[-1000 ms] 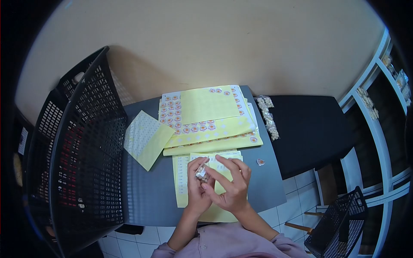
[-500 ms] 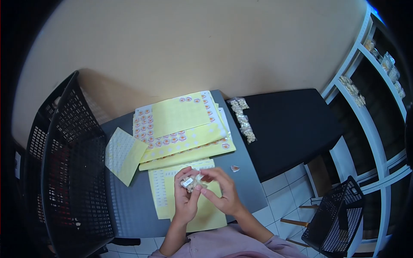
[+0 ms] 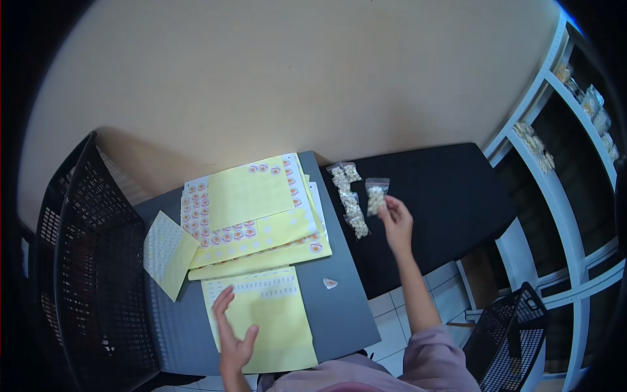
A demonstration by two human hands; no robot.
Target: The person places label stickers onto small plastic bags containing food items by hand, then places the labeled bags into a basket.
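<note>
Small clear plastic bag (image 3: 375, 196) filled with pale, kernel-like pieces hangs pinched at its lower edge by the fingers (image 3: 388, 204) of the right hand (image 3: 396, 223), held above the black worktop (image 3: 450, 196). It sits just beside a short row of similar clear bags (image 3: 348, 196) lying on the black worktop along its edge next to the grey worktop (image 3: 346, 307). The right arm, in a pale pink sleeve (image 3: 434, 359), stretches up to the bag from the bottom of the view.

The left hand (image 3: 234, 333) lies open on a yellow sheet (image 3: 277, 323) at the near part of the grey worktop, fingers spread and released, grasping nothing. That sheet carries a printed white strip of small labels along its far edge. Beyond it on the grey worktop lies a stack of yellow sheets of round orange stickers (image 3: 251, 212). A smaller yellow sheet (image 3: 166, 251) lies at an angle to the left of the stack. One loose orange-and-white sticker (image 3: 330, 283) lies on the bare grey worktop, between the stack and the near right corner.

A tall black plastic mesh crate (image 3: 85, 261) stands against the left side of the grey worktop. White shelving (image 3: 555, 170) holding more bags of pale pieces stands to the right of the black worktop.
</note>
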